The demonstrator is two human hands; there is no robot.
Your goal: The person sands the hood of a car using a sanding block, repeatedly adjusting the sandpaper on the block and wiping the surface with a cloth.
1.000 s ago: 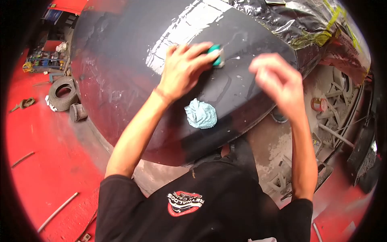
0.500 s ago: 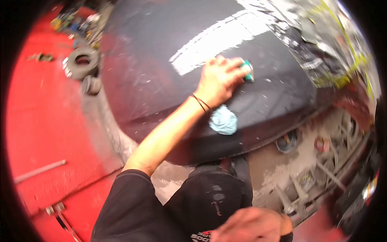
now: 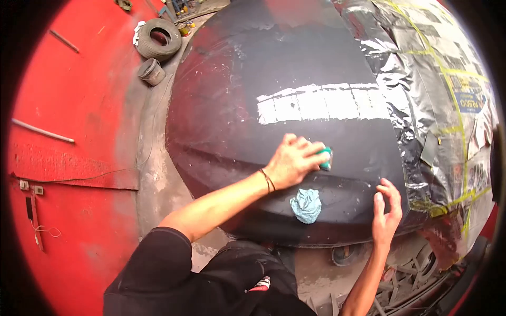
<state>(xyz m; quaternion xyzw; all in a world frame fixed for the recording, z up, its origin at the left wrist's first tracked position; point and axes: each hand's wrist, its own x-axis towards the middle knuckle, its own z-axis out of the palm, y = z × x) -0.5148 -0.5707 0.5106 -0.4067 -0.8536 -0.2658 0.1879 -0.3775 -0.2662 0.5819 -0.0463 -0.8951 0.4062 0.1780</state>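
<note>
A dark, glossy car hood (image 3: 305,63) spreads in front of me, with reddish patches along its left side and a bright window-like reflection across it. My left hand (image 3: 297,160) presses down on it, fingers curled around a small green block (image 3: 326,158) whose far end sticks out past the fingertips. Most of that block is hidden, so I cannot tell its exact kind. Just below lies a crumpled light-blue cloth (image 3: 306,206) on the hood's front slope. My right hand (image 3: 387,210) is over the hood's near right part, fingers bent and apart, holding nothing.
Plastic and paper masking (image 3: 429,105) with yellow tape covers the car on the right. Left on the floor are a tire (image 3: 158,40) and a bucket (image 3: 151,72), beside a red panel (image 3: 79,105). Metal parts (image 3: 411,279) lie at lower right.
My right hand has risen from near my body to over the hood. My left hand still grips the green block. The view has shifted, so the hood sits lower and farther right.
</note>
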